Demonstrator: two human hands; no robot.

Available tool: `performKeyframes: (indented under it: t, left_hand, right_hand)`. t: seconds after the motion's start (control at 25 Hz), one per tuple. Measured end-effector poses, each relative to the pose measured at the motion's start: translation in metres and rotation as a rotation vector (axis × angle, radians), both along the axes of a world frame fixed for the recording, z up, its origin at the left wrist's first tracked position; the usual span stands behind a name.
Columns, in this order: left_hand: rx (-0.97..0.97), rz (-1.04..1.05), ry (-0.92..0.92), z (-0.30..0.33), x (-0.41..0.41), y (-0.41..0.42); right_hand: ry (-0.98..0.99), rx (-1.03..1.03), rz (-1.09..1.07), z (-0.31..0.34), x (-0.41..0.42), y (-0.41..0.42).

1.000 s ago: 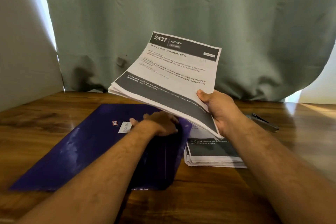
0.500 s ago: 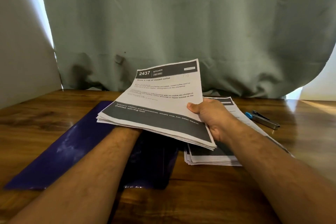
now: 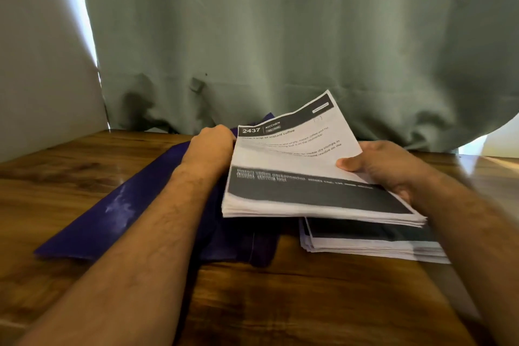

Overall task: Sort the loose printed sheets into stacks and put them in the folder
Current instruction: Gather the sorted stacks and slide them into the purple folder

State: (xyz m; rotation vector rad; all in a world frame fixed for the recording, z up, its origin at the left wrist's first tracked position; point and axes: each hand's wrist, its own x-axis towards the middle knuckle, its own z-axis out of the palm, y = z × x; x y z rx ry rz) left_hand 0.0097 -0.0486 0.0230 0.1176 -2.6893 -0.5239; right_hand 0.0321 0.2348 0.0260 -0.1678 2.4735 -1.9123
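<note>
A thick stack of printed sheets [image 3: 295, 177], its top page headed "2437 KITCHEN", hangs low over the right part of the purple folder [image 3: 126, 205]. My right hand [image 3: 384, 168] grips the stack at its right edge, thumb on top. The top sheets curl upward at the far end. My left hand [image 3: 210, 146] is at the stack's far left corner, its fingers curled over a raised purple edge of the folder. A second stack of sheets [image 3: 365, 244] lies flat on the table under the held one, partly hidden by it.
The wooden table [image 3: 280, 303] runs to the near edge of view. A grey-green curtain [image 3: 280, 36] hangs right behind the table and a pale wall [image 3: 42, 78] closes off the left side.
My right hand has brought the stack down and flatter, low over the folder. My left hand, hidden under the sheets before, now shows at the stack's far left corner on a raised purple edge.
</note>
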Motion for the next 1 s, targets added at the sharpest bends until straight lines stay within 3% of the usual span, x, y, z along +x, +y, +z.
performKeyframes:
  t: [0.2,0.4,0.76,1.0]
  left_hand:
    - [0.045,0.005,0.051,0.0,0.015,0.008]
    - [0.078,-0.006,0.109,0.004,0.015,0.015]
    - [0.091,-0.109,-0.133,0.013,0.025,0.034]
    - [0.179,-0.071,0.001,0.014,0.027,0.037]
  right_hand:
    - [-0.019,0.163,0.032,0.002,0.002,0.015]
    - [-0.051,0.158,0.026,0.002,-0.005,0.022]
    - [0.08,0.282,-0.069,0.006,-0.019,0.008]
    - [0.096,0.226,-0.096,0.006,-0.014,-0.017]
